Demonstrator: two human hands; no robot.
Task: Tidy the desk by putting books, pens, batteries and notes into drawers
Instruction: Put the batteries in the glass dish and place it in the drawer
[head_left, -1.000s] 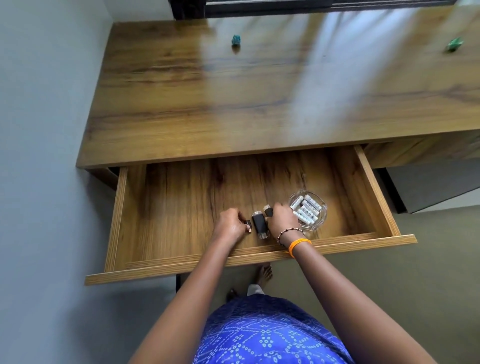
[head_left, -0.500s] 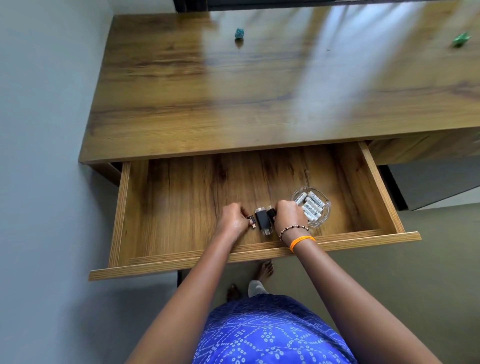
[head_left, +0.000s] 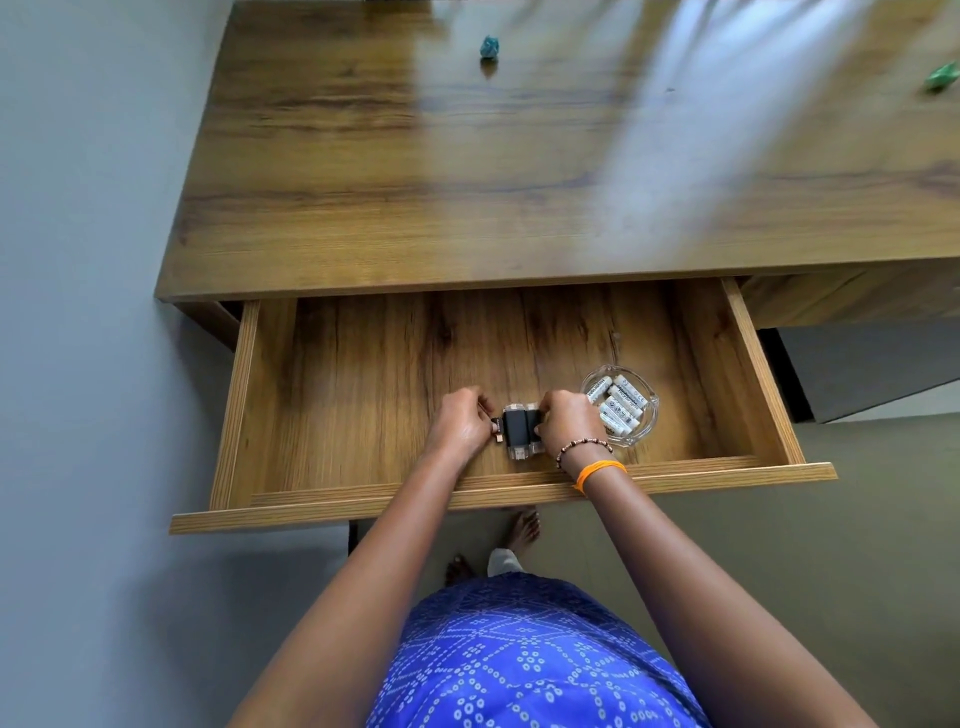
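The desk's left drawer (head_left: 363, 499) stands pulled out. Near its front lie small black flash drives (head_left: 519, 430) with clear caps, side by side. My left hand (head_left: 462, 426) pinches the leftmost one with curled fingers. From the other side, my right hand (head_left: 569, 422) grips the rightmost one, thumb against it. A glass dish (head_left: 647, 415) with several white batteries (head_left: 621, 405) sits just right of my right hand, in the drawer.
On the wooden desk top (head_left: 467, 182) lie a crumpled teal note (head_left: 489, 48) at the back and a crumpled green note (head_left: 943, 78) at the far right. A grey wall runs along the left. My feet are below the drawer front.
The black flash drives, spread apart a second ago, now sit packed together between my hands. Both hands have closed in toward each other.
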